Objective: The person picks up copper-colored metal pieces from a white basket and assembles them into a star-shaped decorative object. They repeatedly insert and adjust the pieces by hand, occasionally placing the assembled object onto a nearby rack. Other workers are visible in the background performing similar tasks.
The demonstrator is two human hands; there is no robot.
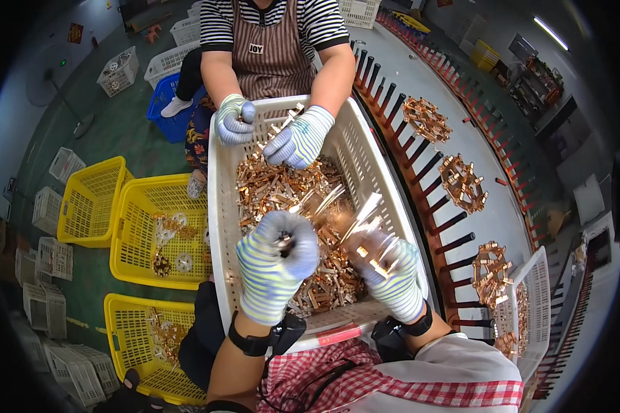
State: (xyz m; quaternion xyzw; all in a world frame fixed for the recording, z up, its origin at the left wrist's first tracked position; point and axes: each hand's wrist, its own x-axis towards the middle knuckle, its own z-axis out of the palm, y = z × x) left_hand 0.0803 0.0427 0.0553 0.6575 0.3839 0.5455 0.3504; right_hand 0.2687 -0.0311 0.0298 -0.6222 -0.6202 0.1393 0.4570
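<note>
My left hand (pixel 272 275), in a striped knit glove, is curled closed over the near left of a white plastic basket (pixel 220 199). Motion smears its fingers, and whatever they grip is too dark and blurred to name. My right hand (pixel 396 286), gloved alike, grips a shiny copper-coloured metal part (pixel 372 255) with flat prongs, also smeared. Beneath both hands, a heap of small copper-coloured metal strips (pixel 269 184) fills the basket's bottom. Across from me, a co-worker's gloved hands (pixel 297 141) hold a similar strip-like piece above the heap.
Yellow baskets (pixel 122 224) with some metal parts stand to the left, a blue basket (pixel 160 113) behind them. Along the right runs a rail with dark pegs (pixel 455 244), beside copper-coloured wheel-like frames (pixel 463 182). Another white basket (pixel 545 296) stands at the near right.
</note>
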